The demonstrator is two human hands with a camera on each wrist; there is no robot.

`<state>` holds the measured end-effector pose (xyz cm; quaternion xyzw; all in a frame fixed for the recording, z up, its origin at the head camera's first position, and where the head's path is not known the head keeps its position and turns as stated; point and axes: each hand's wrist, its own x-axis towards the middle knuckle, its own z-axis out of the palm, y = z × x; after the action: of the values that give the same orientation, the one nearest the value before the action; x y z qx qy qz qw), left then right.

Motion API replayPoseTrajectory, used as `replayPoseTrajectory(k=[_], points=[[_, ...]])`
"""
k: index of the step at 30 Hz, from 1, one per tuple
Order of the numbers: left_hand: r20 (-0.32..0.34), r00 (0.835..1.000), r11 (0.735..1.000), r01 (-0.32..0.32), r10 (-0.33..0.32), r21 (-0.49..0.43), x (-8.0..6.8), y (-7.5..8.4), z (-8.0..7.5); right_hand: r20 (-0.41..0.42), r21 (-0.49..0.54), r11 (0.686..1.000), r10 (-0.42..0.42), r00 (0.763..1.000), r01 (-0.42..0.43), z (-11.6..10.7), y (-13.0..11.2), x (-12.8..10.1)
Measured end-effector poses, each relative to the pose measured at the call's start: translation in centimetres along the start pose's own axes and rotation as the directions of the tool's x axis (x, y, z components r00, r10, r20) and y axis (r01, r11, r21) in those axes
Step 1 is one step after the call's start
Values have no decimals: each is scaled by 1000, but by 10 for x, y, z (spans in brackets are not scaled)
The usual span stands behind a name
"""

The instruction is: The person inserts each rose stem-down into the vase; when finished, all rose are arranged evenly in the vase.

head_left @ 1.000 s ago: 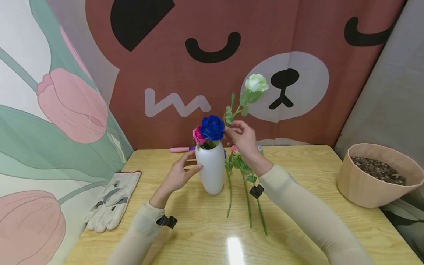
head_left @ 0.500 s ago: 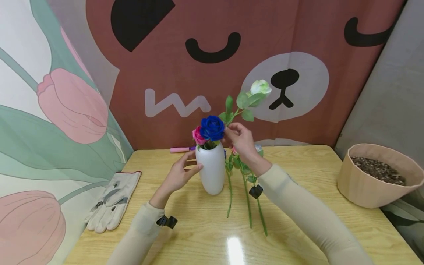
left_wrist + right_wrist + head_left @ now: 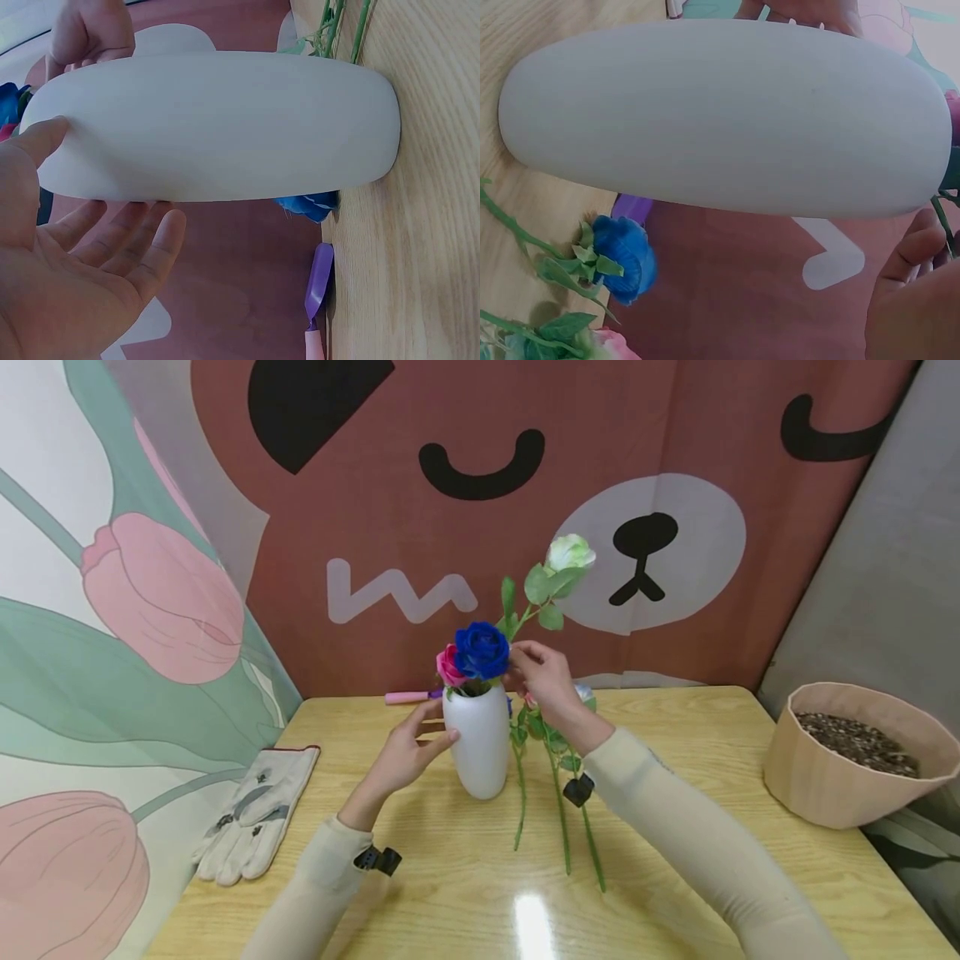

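A white vase (image 3: 480,747) stands upright on the table. My left hand (image 3: 405,756) holds its left side, thumb on the front and fingers round the side, as the left wrist view also shows on the vase (image 3: 225,127). A blue rose (image 3: 482,650) and a pink rose (image 3: 450,667) poke out of its mouth. At the rim, my right hand (image 3: 547,685) pinches the stem of a pale green-white rose (image 3: 572,553), whose head leans up and right. In the right wrist view the stem (image 3: 943,225) runs between the fingers beside the vase's mouth.
Several cut roses lie right of the vase, their stems (image 3: 562,818) pointing toward me; one blue head (image 3: 626,259) shows. Behind the vase lies a trowel with a pink handle (image 3: 405,697). Gloves (image 3: 258,814) lie at left, and a tan pot (image 3: 810,777) holding dark soil stands at right.
The green-white rose first dipped to the right and its leaves turned, then its head swung back left. My right hand shifted slightly left and down; my left hand stayed on the vase.
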<state>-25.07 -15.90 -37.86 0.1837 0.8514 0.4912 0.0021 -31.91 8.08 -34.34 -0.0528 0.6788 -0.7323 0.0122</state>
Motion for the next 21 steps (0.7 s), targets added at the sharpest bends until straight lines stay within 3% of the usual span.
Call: replayPoseTrajectory(k=[9, 21], points=[[5, 1000, 1000, -4, 3, 6, -1, 2, -1, -91, 114, 990, -75, 993, 85, 4, 2, 1], [3, 1000, 1000, -6, 6, 6, -1, 2, -1, 30, -36, 999, 14, 999, -13, 5, 0, 4]])
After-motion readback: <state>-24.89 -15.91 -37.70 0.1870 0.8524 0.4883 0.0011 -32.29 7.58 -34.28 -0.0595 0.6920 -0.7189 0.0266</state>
